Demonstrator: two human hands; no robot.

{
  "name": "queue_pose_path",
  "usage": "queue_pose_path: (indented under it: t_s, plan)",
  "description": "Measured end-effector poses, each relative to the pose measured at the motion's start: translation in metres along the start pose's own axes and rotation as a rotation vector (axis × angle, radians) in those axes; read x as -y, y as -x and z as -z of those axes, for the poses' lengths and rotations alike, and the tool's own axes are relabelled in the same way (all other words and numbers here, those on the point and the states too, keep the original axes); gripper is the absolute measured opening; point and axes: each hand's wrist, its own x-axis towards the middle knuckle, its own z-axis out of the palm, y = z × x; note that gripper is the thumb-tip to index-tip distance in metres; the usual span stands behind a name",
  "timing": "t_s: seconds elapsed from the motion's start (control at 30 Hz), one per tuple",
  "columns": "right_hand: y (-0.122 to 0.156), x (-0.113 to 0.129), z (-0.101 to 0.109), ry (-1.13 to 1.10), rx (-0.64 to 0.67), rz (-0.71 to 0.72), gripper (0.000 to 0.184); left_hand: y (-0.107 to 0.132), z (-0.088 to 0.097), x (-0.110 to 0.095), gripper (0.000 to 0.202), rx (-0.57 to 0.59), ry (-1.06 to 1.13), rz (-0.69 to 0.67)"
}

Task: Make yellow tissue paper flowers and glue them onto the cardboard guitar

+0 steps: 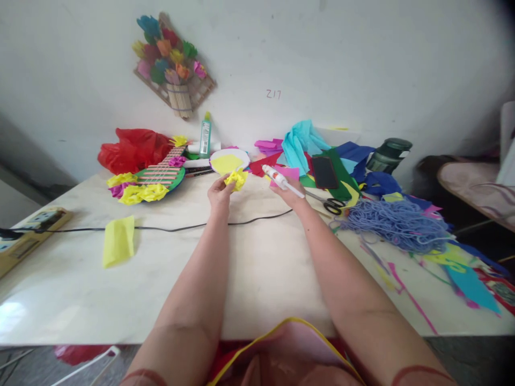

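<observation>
My left hand (220,192) pinches a crumpled yellow tissue-paper flower (237,178) above the middle of the table. My right hand (290,194) is closed round a white glue tube with a red cap (279,178), its tip pointing left toward the flower. Just behind the flower lies a white paper plate with a yellow centre (229,160).
A black cable (161,229) crosses the white table (257,279). A yellow paper sheet (118,240) lies at left. Behind are a paper craft plate (155,179), a red bag (134,149), a green bottle (205,135). Scissors (332,204), blue yarn (396,224), a phone (325,171) and coloured paper lie at right.
</observation>
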Motion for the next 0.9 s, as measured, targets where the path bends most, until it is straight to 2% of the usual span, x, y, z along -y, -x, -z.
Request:
queue_pose_path:
  t_s: [0.1,0.27,0.47,0.6,0.77,0.83,0.9]
  plan:
    - [0.004,0.003,-0.001,0.224,0.116,0.050,0.045,0.000,0.002,-0.003,0.057,-0.009,0.021,-0.004]
    - [0.009,0.011,-0.015,0.343,0.290,0.197,0.048,-0.003,0.002,-0.004,0.055,-0.002,0.032,-0.028]
    - [0.016,0.021,-0.029,0.412,0.326,0.293,0.045,-0.001,0.000,-0.007,0.054,0.001,0.060,-0.019]
    - [0.018,0.028,-0.024,0.392,0.323,0.320,0.042,0.002,-0.001,-0.008,0.056,0.032,0.054,-0.004]
    - [0.007,0.027,0.005,0.454,0.221,0.236,0.037,0.004,-0.003,-0.006,0.058,0.110,0.015,0.016]
    - [0.002,0.021,0.019,0.509,0.214,0.122,0.034,0.005,-0.004,-0.005,0.057,0.138,0.008,0.016]
    - [-0.001,0.013,0.028,0.562,0.275,-0.005,0.035,0.006,-0.005,-0.005,0.057,0.161,0.003,0.017]
